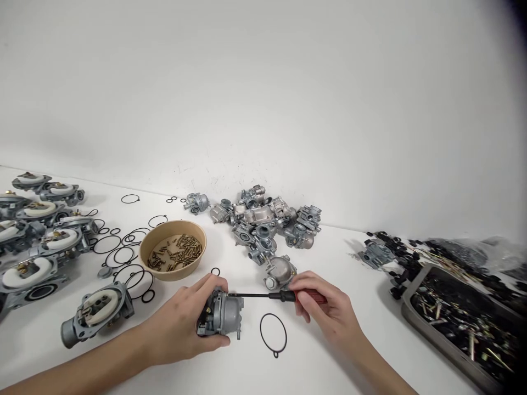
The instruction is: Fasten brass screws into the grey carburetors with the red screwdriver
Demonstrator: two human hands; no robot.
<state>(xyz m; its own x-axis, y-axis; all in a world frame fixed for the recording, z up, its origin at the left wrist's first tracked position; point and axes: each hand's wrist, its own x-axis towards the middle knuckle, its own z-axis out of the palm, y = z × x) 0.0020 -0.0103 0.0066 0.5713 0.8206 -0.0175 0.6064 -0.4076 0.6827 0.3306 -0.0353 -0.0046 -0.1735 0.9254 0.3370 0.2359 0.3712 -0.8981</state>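
My left hand (187, 323) is wrapped round a small grey metal carburetor (224, 315), which it holds on the white table (329, 252). My right hand (325, 307) grips the red handle of a screwdriver (288, 297). The screwdriver's black shaft lies level and its tip meets the top of the carburetor. A black rubber ring (273, 334) lies flat on the table between my two hands. Just behind the screwdriver sits a round metal bowl part (280, 272).
A tan bowl (173, 249) with several small brass pieces stands behind my left hand. Loose black rings (123, 247) and opened carburetors (37, 236) fill the left. A heap of carburetors (263, 219) lies at the back. A grey tray (461, 318) of screws is at right.
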